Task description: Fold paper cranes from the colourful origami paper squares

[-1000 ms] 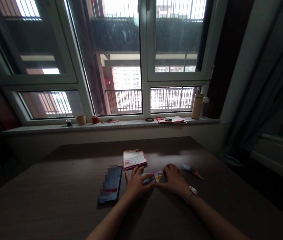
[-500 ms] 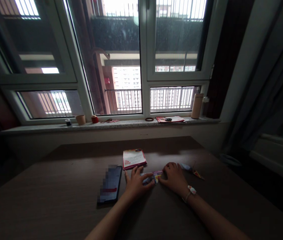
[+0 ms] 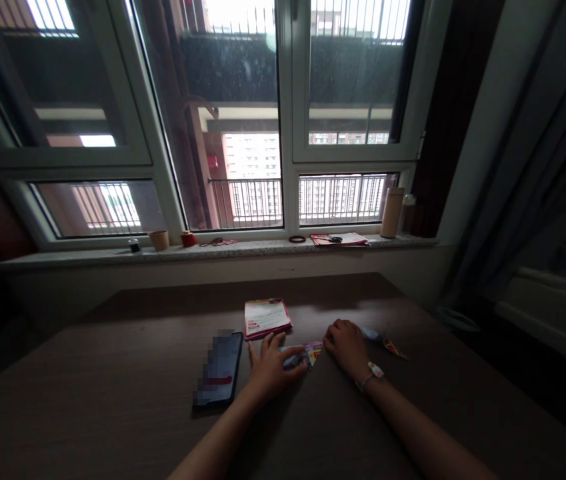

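On the brown table lies a folded piece of colourful printed paper (image 3: pixel 313 353) with a slanting right end. My left hand (image 3: pixel 271 365) rests across its left part, fingers spread, thumb and index finger on the paper. Just right of the paper, apart from it, my right hand (image 3: pixel 347 347) is on the table with its fingers curled down close together; their tips are mostly hidden. It wears a bracelet (image 3: pixel 373 371). Beyond the right hand lies another piece of folded printed paper (image 3: pixel 393 348), partly covered by that hand.
A stack of printed paper squares (image 3: pixel 267 319) lies beyond my left hand. Left of that hand is a phone (image 3: pixel 220 373). On the windowsill (image 3: pixel 263 248) stand a paper cup (image 3: pixel 159 240), a red spool (image 3: pixel 188 239), scissors (image 3: pixel 333 239) on papers and a tall bottle (image 3: pixel 392 213).
My right hand has come off the paper's right end and shifted slightly, its fingers drawn closer together. The left hand stays on the paper.
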### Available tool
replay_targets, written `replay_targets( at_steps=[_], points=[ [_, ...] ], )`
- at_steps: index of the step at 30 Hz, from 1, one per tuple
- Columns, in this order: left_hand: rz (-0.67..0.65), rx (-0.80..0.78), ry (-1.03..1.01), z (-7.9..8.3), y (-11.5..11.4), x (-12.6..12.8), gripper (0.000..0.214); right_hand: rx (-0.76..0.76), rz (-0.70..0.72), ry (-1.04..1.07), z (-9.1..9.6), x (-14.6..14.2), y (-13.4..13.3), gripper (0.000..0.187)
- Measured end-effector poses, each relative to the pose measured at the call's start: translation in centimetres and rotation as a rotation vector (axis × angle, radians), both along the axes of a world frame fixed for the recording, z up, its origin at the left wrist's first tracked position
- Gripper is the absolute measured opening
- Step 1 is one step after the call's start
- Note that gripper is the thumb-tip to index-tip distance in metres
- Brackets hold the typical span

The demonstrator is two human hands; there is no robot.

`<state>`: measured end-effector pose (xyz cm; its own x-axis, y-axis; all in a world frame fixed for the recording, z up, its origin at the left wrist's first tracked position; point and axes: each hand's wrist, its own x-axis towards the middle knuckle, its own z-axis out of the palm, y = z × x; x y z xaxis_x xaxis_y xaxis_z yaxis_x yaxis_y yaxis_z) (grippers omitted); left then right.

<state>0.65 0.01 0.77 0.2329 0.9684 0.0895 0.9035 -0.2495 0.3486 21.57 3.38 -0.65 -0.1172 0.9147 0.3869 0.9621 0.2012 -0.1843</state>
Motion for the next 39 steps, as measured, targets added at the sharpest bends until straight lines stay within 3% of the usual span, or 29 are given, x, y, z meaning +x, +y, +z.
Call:
replay_targets(
  at_steps=[8,15,18,27,33,39],
  points=[
    [-0.009,-0.004,-0.002,-0.4,0.2,-0.1,0.043,0.039,0.011,0.106,-0.2,1.2,0.2,0.018],
    [-0.037,0.023,-0.020,-0.6,0.1,-0.4,0.044,-0.023,0.405,0.250,0.6,0.9,-1.4,0.021],
    [-0.079,0.021,-0.044,-0.3,-0.1,-0.6,0.050,-0.094,0.492,0.246,0.8,0.4,-2.0,0.024],
    [-0.141,0.114,-0.075,-0.4,-0.2,-0.6,0.037,-0.138,0.502,0.295,0.7,0.2,-2.1,0.027],
    [-0.168,0.012,-0.098,-0.3,0.2,-1.0,0.046,-0.151,0.465,0.315,0.3,0.1,-2.0,0.026],
    [-0.167,0.043,-0.099,-0.5,0.3,-1.0,0.041,-0.162,0.471,0.318,0.4,0.2,-2.2,0.030]
  ],
)
